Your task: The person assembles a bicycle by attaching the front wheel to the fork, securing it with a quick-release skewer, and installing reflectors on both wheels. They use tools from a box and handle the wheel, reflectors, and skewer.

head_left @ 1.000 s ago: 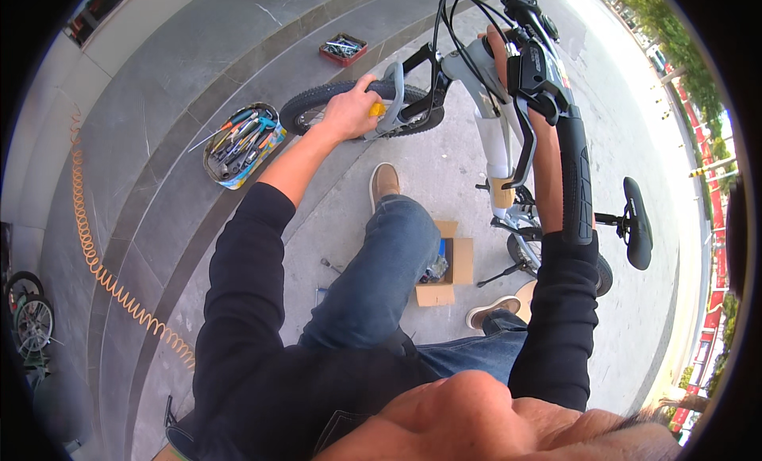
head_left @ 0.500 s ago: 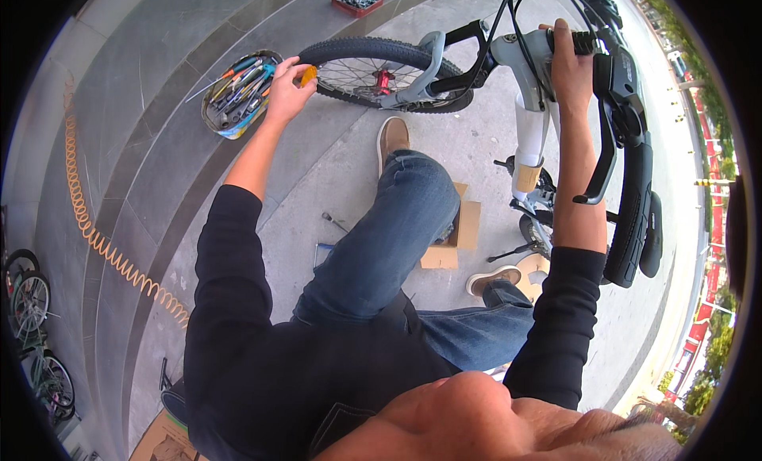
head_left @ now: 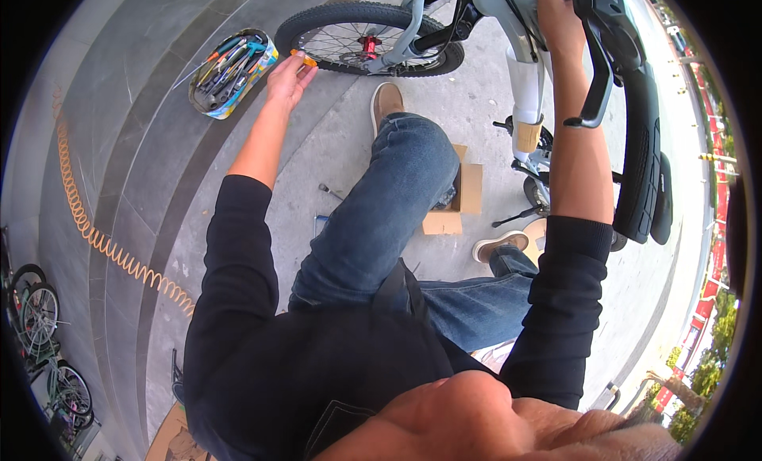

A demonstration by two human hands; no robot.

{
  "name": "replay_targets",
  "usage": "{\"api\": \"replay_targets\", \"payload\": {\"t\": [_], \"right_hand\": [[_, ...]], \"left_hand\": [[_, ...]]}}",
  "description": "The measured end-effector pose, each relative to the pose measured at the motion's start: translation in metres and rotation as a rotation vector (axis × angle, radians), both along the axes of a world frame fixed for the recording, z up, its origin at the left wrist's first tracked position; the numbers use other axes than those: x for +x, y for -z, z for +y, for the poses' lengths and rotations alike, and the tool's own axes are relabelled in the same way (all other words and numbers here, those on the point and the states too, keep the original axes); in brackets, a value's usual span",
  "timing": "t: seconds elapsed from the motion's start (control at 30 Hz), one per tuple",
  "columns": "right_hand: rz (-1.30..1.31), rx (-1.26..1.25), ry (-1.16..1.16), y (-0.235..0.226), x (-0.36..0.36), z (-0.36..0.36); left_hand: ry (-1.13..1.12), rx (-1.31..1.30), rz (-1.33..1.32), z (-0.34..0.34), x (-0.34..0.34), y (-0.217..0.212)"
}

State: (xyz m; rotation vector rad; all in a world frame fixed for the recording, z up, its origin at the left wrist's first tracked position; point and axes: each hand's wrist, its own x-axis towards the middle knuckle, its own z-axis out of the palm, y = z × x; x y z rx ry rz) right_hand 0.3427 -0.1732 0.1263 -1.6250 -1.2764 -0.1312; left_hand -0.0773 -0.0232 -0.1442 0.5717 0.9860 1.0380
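An orange piece, seemingly a spoke reflector (head_left: 305, 59), is pinched in the fingers of my left hand (head_left: 289, 82). That hand is at the near left edge of the bicycle's front wheel (head_left: 349, 17), which has a black knobby tyre and a red hub (head_left: 369, 47). My right hand (head_left: 560, 23) is wrapped round the handlebar close to the grey frame (head_left: 502, 9); the picture's upper edge cuts off part of it. A black brake lever (head_left: 595, 100) and grip (head_left: 637, 183) lie just right of my right forearm.
A tin of hand tools (head_left: 232, 72) stands left of the wheel. An open cardboard box (head_left: 470, 190) lies beyond my bent knee. An orange coiled hose (head_left: 119, 253) runs along the left, with parked bicycles (head_left: 40, 310) farther off. A kickstand (head_left: 516, 217) rests near my right shoe (head_left: 502, 245).
The view has shifted, so the bicycle and tool tin sit higher in it. My left hand has turned and brought the orange piece to the wheel's edge. My right hand keeps its hold.
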Motion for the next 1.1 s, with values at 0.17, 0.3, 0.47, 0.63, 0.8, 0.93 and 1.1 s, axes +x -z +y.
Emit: {"api": "replay_targets", "payload": {"t": [0.17, 0.3, 0.47, 0.63, 0.8, 0.93, 1.1], "right_hand": [[0.029, 0.021, -0.012, 0.000, -0.003, 0.001], [0.041, 0.033, -0.015, 0.002, -0.003, 0.000], [0.062, 0.049, -0.024, 0.002, -0.005, 0.001], [0.080, 0.063, -0.037, 0.007, -0.007, 0.006], [0.092, 0.093, -0.044, 0.008, -0.004, 0.016], [0.099, 0.106, -0.049, 0.009, -0.002, 0.018], [0.113, 0.106, -0.059, 0.012, -0.004, 0.016]], "left_hand": [[0.000, -0.030, -0.172, -0.003, 0.024, 0.006], [0.026, -0.066, -0.332, -0.008, 0.045, 0.013], [0.180, 0.094, -0.500, -0.024, 0.058, 0.010], [0.357, 0.183, -0.541, -0.037, 0.060, -0.002], [0.406, 0.166, -0.523, -0.041, 0.064, -0.003], [0.348, 0.101, -0.525, -0.040, 0.072, 0.002], [0.180, -0.028, -0.308, -0.036, 0.089, 0.008]]}}
